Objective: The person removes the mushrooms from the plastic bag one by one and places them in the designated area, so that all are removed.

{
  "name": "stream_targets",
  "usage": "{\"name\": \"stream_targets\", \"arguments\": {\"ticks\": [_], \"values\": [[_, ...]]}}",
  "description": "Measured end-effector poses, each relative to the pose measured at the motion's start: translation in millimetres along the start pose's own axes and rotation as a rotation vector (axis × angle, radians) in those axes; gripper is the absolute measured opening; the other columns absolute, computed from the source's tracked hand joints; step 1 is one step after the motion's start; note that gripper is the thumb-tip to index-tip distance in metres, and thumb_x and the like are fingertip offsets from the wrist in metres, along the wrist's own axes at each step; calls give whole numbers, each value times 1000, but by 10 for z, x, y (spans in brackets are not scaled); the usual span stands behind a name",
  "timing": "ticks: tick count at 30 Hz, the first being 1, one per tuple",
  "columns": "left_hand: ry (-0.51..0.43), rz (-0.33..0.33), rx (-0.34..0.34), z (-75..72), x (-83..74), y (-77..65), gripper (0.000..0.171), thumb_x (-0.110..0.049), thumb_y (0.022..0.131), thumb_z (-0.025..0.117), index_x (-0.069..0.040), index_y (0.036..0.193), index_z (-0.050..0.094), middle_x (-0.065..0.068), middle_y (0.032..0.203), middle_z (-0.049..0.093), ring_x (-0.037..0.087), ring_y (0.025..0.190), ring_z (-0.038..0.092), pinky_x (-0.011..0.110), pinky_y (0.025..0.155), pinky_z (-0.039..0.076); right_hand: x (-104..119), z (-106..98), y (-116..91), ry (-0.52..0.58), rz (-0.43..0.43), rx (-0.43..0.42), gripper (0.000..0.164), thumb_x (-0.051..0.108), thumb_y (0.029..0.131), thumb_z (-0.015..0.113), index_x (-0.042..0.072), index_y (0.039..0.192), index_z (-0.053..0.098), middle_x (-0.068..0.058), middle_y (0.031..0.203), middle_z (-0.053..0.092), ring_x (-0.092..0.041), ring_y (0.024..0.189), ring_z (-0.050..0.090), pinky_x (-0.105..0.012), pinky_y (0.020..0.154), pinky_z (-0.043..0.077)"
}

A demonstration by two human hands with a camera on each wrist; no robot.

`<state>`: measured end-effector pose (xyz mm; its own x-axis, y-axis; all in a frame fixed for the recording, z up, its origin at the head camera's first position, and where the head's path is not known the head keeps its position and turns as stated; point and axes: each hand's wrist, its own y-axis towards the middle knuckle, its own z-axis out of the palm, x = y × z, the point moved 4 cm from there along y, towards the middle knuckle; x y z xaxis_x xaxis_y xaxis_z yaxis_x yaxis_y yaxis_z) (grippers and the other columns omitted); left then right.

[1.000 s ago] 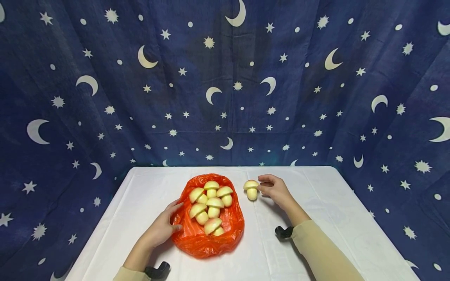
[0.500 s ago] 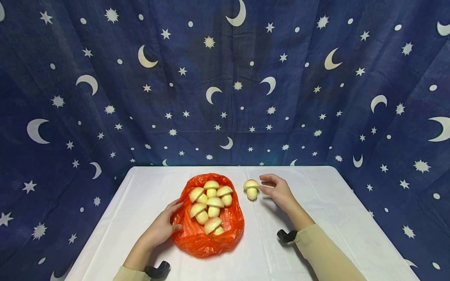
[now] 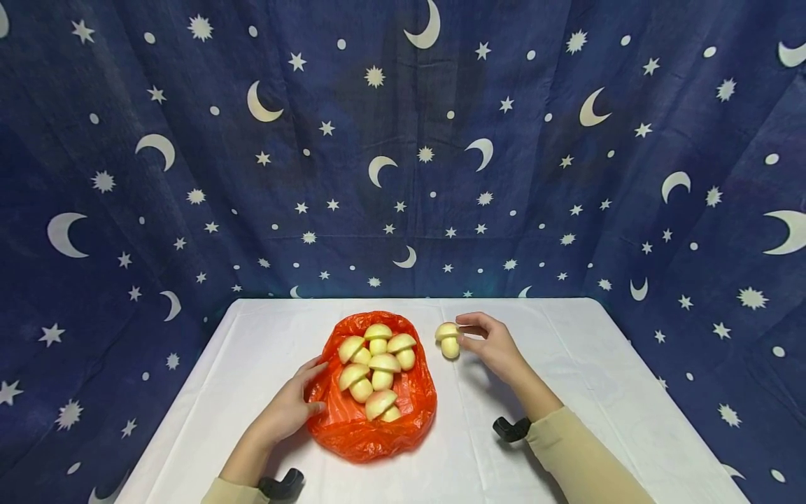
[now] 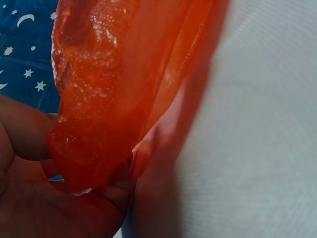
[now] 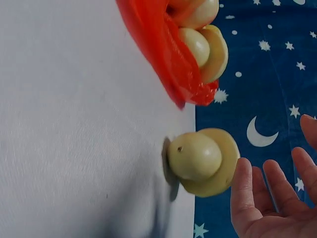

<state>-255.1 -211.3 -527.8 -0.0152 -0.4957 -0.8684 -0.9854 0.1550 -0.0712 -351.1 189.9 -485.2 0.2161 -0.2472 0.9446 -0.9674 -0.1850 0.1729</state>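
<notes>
A single pale yellow mushroom (image 3: 450,341) stands upright on the white table, to the right of an orange-red plastic bag (image 3: 403,434). My right hand (image 3: 495,346) is beside it with fingers spread. In the right wrist view one fingertip overlaps the edge of the cap; I cannot tell if they touch. Several similar mushrooms (image 3: 385,371) lie inside the bag, whose rim is rolled wide. At the left side of the bag, my left hand (image 3: 290,404) holds its rim, the thin plastic (image 4: 99,119) lying between thumb and fingers in the left wrist view.
White cloth covers the table (image 3: 535,448). A dark blue curtain (image 3: 352,231) with moons and stars hangs behind and at both sides. Black curved pieces (image 3: 511,429) stick out by both wrists.
The right hand drew slightly back to the right, then came left again toward the lone mushroom. The left hand and the bag have stayed in place.
</notes>
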Motion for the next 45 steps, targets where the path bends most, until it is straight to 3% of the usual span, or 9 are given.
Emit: {"name": "stream_targets", "arguments": {"ticks": [9, 17, 25, 35, 45], "values": [[0, 6, -2, -1, -20, -13, 76, 12, 88, 69, 0, 160, 47, 16, 178, 26, 49, 165, 20, 68, 132, 17, 41, 204, -29, 9, -2, 77, 42, -1, 94, 75, -7, 134, 66, -31, 136, 68, -48, 123, 69, -19, 82, 60], [10, 2, -2, -2, -3, -18, 76, 12, 88, 70, 1, 160, 48, 17, 178, 26, 49, 165, 21, 68, 132, 17, 36, 380, -37, 8, 42, 105, 43, 7, 92, 78, 0, 133, 69, -30, 138, 68, -31, 117, 73, -25, 86, 62], [27, -3, 4, 4, -1, -17, 78, 12, 86, 71, 2, 160, 47, 19, 178, 25, 50, 164, 21, 68, 132, 17, 22, 576, -5, 46, 38, 139, 43, 6, 93, 77, -4, 134, 67, -33, 141, 65, -48, 126, 69, -29, 94, 63], [31, -6, 11, 24, -46, -17, 78, 11, 86, 72, 2, 159, 48, 20, 177, 25, 52, 163, 21, 70, 130, 16, 29, 731, 19, 15, 40, 110, 43, 6, 94, 77, -7, 133, 67, -26, 136, 65, -41, 119, 73, -30, 85, 66], [32, -11, 18, 38, -38, -6, 78, 9, 87, 73, 1, 160, 47, 18, 178, 25, 50, 164, 22, 69, 131, 19, 39, 809, 39, 21, 90, 133, 44, 8, 94, 76, -4, 136, 66, -24, 138, 70, -40, 123, 71, -45, 87, 68]]}}
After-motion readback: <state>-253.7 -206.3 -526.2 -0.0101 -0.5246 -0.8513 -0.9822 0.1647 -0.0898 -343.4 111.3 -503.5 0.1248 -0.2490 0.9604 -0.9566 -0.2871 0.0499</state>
